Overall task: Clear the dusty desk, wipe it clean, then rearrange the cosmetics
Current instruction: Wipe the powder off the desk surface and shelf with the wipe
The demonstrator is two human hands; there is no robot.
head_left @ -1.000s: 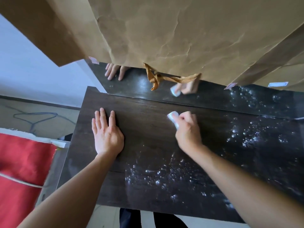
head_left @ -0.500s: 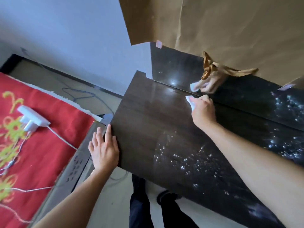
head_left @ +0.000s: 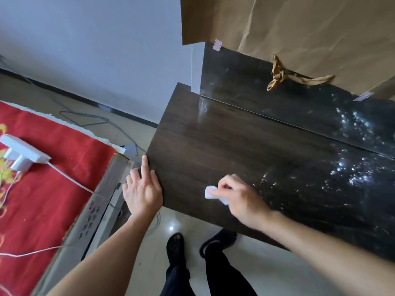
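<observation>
One wipe point(head_left: 210, 192) (half hidden) pinched by R hand point(head_left: 239, 197), L hand point(head_left: 142, 191) flat on desk point(head_left: 245, 146).

Dark brown woodgrain desk point(head_left: 245, 150); white wipe point(head_left: 210, 192); red cloth point(head_left: 42, 189), yellow pattern.

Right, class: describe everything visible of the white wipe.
The white wipe is a small, soft-looking crumpled pad, tissue or cloth. The right hand pinches it, covering most of it, and holds it against the dark wood-grain desk near its front left corner. Blur hides its texture.
</observation>
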